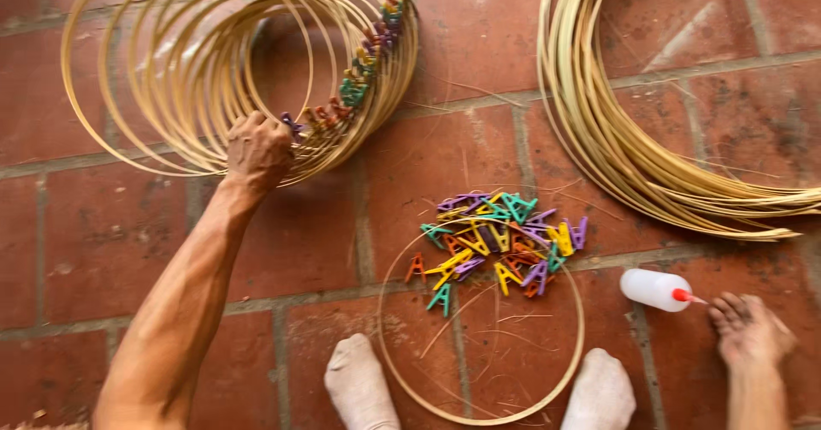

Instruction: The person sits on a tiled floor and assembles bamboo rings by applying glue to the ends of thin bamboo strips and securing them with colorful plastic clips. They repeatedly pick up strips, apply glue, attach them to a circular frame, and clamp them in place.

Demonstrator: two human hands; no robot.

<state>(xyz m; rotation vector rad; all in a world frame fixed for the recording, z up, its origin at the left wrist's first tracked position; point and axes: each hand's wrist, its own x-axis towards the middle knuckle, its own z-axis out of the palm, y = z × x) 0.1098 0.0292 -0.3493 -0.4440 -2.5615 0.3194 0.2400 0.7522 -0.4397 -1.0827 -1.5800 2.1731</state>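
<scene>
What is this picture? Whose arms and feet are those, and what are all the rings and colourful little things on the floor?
The camera sits on a person's head and looks down, so you see their own arms and two socked feet. They sit on a red brick floor. The left hand grips a stack of thin bamboo hoops, which have small coloured clips pinched along one side. The right hand rests on the floor, holding nothing, beside a small white squeeze bottle with a red tip. Between the feet lies a single hoop and a pile of loose clips. At top right is a coil of bamboo strips.
</scene>
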